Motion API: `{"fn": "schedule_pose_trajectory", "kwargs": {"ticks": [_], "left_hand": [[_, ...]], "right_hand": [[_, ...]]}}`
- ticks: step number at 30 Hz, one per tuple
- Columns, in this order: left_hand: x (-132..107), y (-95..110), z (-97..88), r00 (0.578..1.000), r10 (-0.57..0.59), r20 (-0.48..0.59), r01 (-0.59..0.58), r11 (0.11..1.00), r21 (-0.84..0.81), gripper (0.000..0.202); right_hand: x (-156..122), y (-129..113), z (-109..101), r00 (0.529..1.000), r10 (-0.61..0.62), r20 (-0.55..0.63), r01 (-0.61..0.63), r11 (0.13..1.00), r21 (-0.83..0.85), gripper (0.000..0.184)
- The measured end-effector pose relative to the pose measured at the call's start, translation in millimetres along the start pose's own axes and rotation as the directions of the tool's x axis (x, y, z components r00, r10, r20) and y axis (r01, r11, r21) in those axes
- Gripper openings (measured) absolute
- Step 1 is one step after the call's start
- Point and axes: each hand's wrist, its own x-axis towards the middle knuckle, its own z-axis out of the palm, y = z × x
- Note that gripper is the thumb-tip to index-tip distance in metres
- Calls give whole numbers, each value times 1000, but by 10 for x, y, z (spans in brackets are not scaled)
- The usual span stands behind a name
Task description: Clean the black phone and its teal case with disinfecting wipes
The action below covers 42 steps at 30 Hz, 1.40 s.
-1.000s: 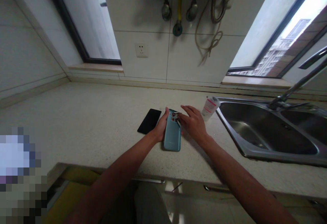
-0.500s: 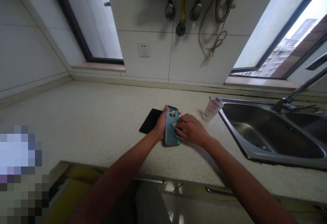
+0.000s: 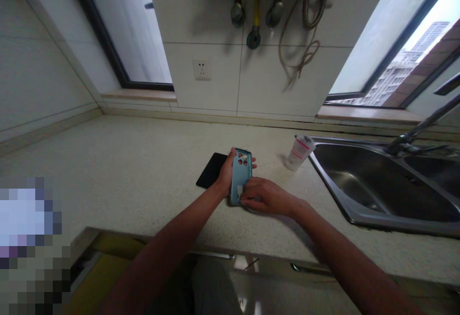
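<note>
Left hand (image 3: 225, 175): grips teal oblong phone case (image 3: 241, 174) from behind
Right hand (image 3: 266, 195): holds white scrap (image 3: 240, 190) against lower end
Clear plastic cup (image 3: 300, 153): print unreadable

The right hand (image 3: 268, 196), with the white wipe (image 3: 240, 191), is now down at the case's (image 3: 240, 174) near end, having left the camera holes (image 3: 242, 157), which are uncovered. The left hand's (image 3: 225, 174) fingertips (image 3: 254, 165) now show past the case's right edge, nearer those holes.
</note>
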Motion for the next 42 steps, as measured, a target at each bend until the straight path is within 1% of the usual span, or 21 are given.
{"fn": "schedule_pose_trajectory", "kwargs": {"ticks": [4,7,10,13,16,19,21,22,25,27,28,29,30,31,32,35,36,39,42], "left_hand": [[-2,-6,5,1000,-4,-2,3,1000,-18,52],[15,-12,-5,1000,-27,10,27,1000,4,56],[40,-11,-20,1000,-20,13,20,1000,9,59],[56,0,-31,999,-44,6,44,999,-15,61],[67,3,-42,994,-99,42,101,994,-34,67],[84,-20,-61,985,-124,124,134,988,-72,65],[91,-47,-71,980,-124,158,142,984,-105,56],[89,-61,-73,978,-134,161,152,983,-105,52],[65,-99,-65,966,-202,160,210,977,-35,51],[42,-119,-53,955,-236,181,237,971,17,53],[33,-126,-48,952,-240,192,239,971,31,53],[26,-131,-43,951,-241,196,238,970,40,53],[22,-135,-40,950,-241,197,237,971,43,53],[20,-135,-38,951,-243,194,239,970,42,54],[18,-133,-36,950,-249,189,246,969,37,55],[11,-107,-30,946,-272,177,273,962,14,57],[7,-95,-27,945,-274,179,277,961,4,58],[2,-65,-26,949,-249,193,261,965,-37,59],[21,-62,-44,950,-258,176,269,962,-40,59]], "right_hand": [[65,-64,137,994,-43,-102,43,999,5,31],[97,-81,217,987,-57,-152,58,998,1,30],[103,-41,227,981,-78,-178,74,997,-27,31],[84,41,164,980,-98,-172,80,991,-109,31],[45,130,83,978,-65,-200,12,967,-254,28],[12,197,52,954,-4,-299,-115,918,-380,23],[5,228,62,922,49,-385,-227,872,-433,23],[5,241,71,896,80,-437,-293,846,-445,24],[7,274,79,791,156,-592,-462,787,-409,26],[4,288,68,723,173,-669,-518,777,-359,25],[3,290,62,697,172,-696,-528,780,-335,25],[4,288,60,680,169,-714,-528,789,-316,25],[8,280,64,673,163,-721,-517,801,-302,25],[16,268,75,680,155,-716,-494,819,-292,24],[28,251,93,702,144,-698,-455,844,-285,24],[78,187,168,787,109,-607,-308,922,-234,21],[93,167,192,801,99,-590,-271,939,-210,21],[117,130,240,817,70,-572,-201,965,-169,26],[116,131,255,841,15,-541,-134,974,-181,32]]}}
